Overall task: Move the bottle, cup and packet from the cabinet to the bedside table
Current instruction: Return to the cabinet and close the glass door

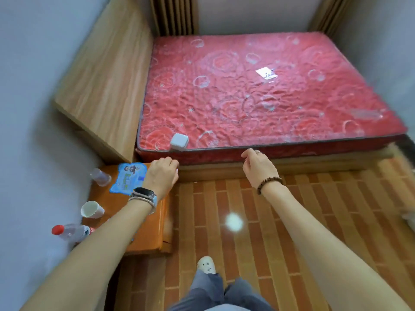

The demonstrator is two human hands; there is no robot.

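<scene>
On the bench [148,239]: one red-capped bottle [71,232], one white cup [92,209], one blue packet [128,178], one clear cup [100,176]. Left hand [162,175] just beside packet, loosely curled, empty. Right hand [258,168] well apart from the bench, half-curled, empty.

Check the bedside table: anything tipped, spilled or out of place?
No spill visible. The bottle, white cup and packet sit on the bedside table. A clear cup is there too; wide-angle distortion makes tilt hard to judge.
</scene>
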